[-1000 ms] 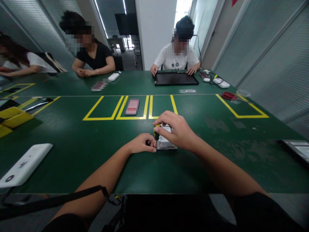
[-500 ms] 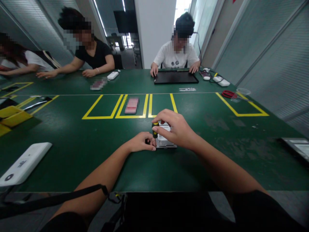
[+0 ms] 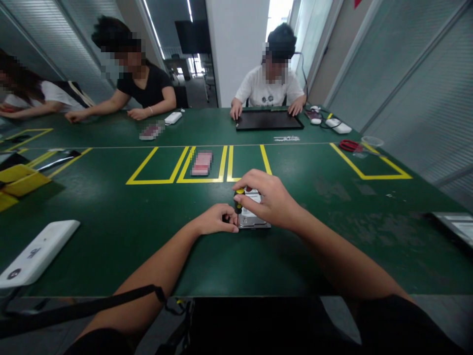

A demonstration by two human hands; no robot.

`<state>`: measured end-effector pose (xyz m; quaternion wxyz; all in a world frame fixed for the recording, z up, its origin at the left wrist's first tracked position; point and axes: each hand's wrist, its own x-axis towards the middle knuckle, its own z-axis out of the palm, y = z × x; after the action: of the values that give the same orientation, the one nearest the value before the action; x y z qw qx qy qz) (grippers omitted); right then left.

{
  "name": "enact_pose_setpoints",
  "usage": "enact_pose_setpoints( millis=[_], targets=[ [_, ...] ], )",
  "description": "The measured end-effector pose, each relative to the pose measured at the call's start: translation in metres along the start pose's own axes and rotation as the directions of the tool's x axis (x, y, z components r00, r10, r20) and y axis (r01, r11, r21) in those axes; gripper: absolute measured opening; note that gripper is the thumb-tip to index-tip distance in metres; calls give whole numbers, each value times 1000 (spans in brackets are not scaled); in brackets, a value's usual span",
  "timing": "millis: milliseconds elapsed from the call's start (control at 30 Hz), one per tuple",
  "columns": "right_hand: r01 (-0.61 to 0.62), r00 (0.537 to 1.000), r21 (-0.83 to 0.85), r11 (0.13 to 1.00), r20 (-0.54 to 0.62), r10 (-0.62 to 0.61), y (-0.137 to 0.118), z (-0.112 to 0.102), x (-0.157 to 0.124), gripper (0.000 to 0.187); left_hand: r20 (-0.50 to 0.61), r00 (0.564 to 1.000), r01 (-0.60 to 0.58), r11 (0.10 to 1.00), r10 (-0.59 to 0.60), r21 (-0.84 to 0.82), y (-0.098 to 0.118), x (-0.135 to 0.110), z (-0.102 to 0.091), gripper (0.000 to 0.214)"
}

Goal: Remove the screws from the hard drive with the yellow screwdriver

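A silver hard drive [image 3: 254,221] with a white label lies flat on the green table in front of me. My right hand [image 3: 271,197] is closed around a black-and-yellow screwdriver [image 3: 239,201], held upright with fingertips and thumb about the handle. Its thin shaft points down at the drive's near left corner; whether the tip sits in a screw is too small to tell. At the drive's left edge my left hand [image 3: 216,219] rests on the table, fingers curled in and gripping that side close to the shaft. The right hand covers part of the drive.
Yellow tape outlines [image 3: 151,182] mark the table, with a phone [image 3: 201,163] inside one. A white device [image 3: 40,251] lies left, near yellow bins [image 3: 25,182]. Red-handled pliers [image 3: 350,145] lie right, beyond a metal-edged object [image 3: 454,227]. Across, a person holds a black panel [image 3: 269,120]; others sit left.
The view has shifted slightly. My hands stay at the hard drive, with the screwdriver's handle a touch further right. At the far left, a co-worker's outstretched hand has drawn in.
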<state>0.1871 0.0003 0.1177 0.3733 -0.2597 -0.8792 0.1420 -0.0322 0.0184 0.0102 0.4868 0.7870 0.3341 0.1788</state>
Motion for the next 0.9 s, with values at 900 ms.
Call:
enact_pose_setpoints(
  millis=[900],
  targets=[
    [35,999,-17,999,39,-34,-2,-3,0,25,-8,1000,-12,998,13,57,-1,-1,-2,23]
  ],
)
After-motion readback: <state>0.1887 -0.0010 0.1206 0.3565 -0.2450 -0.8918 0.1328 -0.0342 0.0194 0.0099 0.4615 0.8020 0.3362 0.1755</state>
